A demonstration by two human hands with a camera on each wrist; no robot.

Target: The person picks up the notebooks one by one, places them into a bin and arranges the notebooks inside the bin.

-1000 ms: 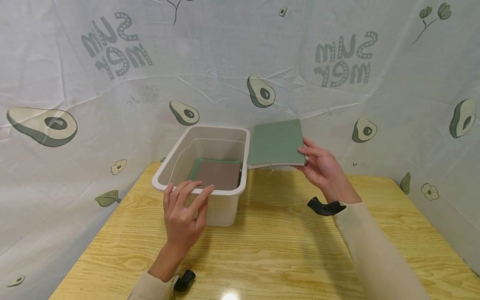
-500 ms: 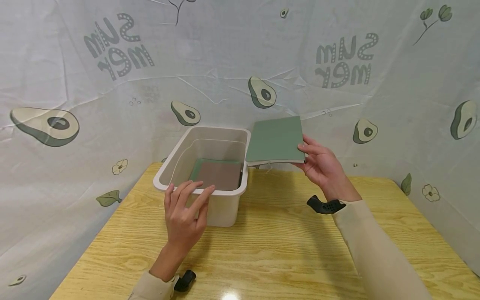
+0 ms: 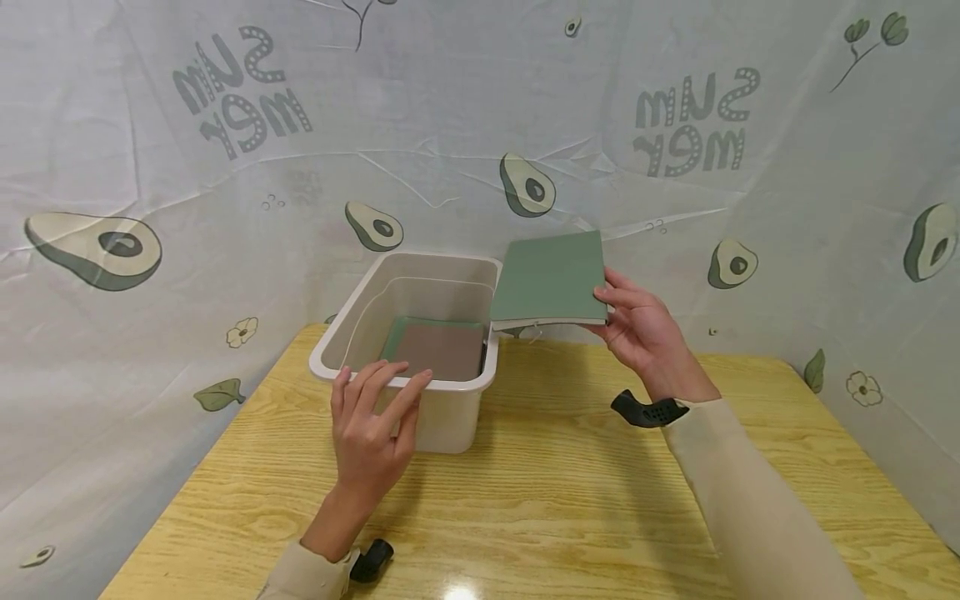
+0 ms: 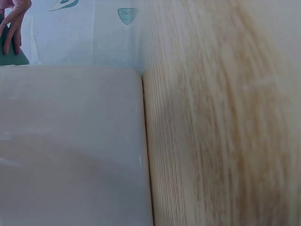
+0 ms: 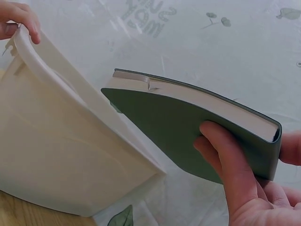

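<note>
My right hand holds a green notebook by its right side, thumb on top and fingers underneath. White page edges and a small ribbon show along the notebook in the right wrist view. It hangs above the table, just beyond the right rim of a beige plastic bin. My left hand holds the bin's near rim, its fingers bent over the edge. Inside the bin lies a brownish flat book, with a green one showing at its left and far edges.
The bin stands on a wood-grain table. Behind and beside the table hangs a pale curtain printed with avocados and lettering. Black wrist straps sit at both cuffs.
The green notebook in my right hand has risen a little and shifted slightly left toward the bin. My left hand keeps its place on the rim.
</note>
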